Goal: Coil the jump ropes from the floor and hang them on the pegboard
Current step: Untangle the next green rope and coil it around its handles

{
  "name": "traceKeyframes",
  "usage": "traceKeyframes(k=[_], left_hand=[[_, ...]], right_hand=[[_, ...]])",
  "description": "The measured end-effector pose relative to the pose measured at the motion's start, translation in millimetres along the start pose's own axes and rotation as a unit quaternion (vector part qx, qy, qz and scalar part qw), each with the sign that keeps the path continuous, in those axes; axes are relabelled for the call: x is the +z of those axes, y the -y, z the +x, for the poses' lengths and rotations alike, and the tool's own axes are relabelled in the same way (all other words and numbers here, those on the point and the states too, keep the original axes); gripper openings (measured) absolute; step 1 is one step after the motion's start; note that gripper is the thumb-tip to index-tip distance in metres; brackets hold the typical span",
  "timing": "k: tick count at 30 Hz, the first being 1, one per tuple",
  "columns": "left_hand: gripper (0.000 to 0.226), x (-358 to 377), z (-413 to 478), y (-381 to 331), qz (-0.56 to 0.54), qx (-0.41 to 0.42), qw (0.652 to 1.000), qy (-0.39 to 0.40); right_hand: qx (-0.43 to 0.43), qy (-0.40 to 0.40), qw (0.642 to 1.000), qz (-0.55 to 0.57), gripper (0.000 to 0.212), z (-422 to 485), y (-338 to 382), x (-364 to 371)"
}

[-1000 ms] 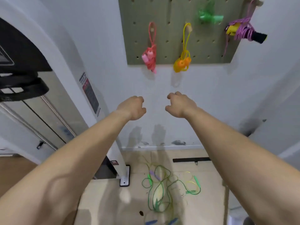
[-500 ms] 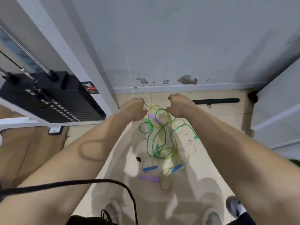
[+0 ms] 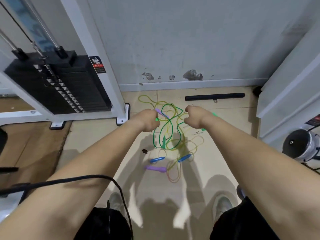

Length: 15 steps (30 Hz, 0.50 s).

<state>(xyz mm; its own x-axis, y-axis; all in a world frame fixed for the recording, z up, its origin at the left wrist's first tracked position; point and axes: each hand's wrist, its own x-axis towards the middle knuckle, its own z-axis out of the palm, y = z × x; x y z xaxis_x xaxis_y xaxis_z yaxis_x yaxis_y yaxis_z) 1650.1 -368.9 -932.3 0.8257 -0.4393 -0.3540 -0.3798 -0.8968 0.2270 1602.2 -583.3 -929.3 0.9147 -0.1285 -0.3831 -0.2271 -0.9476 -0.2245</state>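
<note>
One yellow rope [image 3: 145, 96] crosses the green rope [image 3: 171, 104]; pulling either alone may tighten the tangle. My left hand [image 3: 147, 121] and right hand [image 3: 195, 116] hover above the green rope, fingers curled, empty.

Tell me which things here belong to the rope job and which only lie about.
Job: green jump rope, yellow jump rope, blue handles, purple handle.
Lying about: weight stack, black bar by the wall, black cable.

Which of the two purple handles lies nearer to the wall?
The upper purple handle, beside the top loop of the green rope. The other purple handle lies farther down, below the blue handles.
</note>
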Motion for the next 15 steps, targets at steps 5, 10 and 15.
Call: traceKeyframes(k=[5, 10, 15], left_hand=[[0.031, 36.3, 0.4, -2.7, 0.007, 0.011, 1.000, 0.019], [0.037, 100.3, 39.5, 13.6, -0.015, -0.009, 0.997, 0.073], [0.039, 166.6, 101.3, 29.9, -0.037, -0.020, 0.991, 0.124]], right_hand=[[-0.007, 0.024, 1.000, 0.008, 0.052, -8.2, -3.1, 36.7], [0.002, 0.074, 0.997, 0.016, 0.052, 24.6, -21.9, 103.0], [0.033, 0.137, 0.989, 0.032, 0.047, 79.8, -48.7, 169.5]])
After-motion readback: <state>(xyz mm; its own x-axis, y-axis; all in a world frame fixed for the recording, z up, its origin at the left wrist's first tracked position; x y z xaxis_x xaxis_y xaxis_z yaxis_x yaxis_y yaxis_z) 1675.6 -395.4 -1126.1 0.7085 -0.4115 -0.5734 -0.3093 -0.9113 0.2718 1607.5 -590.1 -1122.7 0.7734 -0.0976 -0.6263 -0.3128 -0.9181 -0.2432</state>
